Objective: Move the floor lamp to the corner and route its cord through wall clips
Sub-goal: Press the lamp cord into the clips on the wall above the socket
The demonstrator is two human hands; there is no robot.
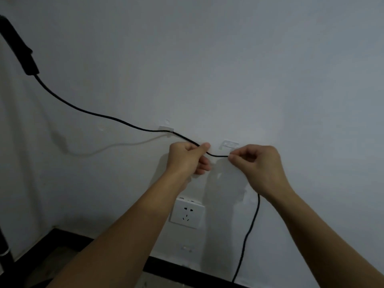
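Pale grey wall (pixel 228 59), matte, a few scuffs. White wall socket (pixel 186 213) low on it, five-hole face, nothing plugged in. Black skirting board (pixel 79 239) along the base. Strip of floor (pixel 52 265) at bottom left, dim.

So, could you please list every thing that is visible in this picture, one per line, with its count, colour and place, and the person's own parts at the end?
cord: one, black, runs from the lamp part at upper left along the wall, through both hands, then hangs down at the right.
inline block on the cord: one, black, upper left.
wall clips: two, clear; the left one holds the cord, the right one is empty, just above the held stretch.
wall socket: one, white, below the hands, nothing plugged in.
wall: one, pale grey.
baseboard: one, black, along the bottom.
left hand: one, pinching the cord.
right hand: one, pinching the cord under the empty clip.
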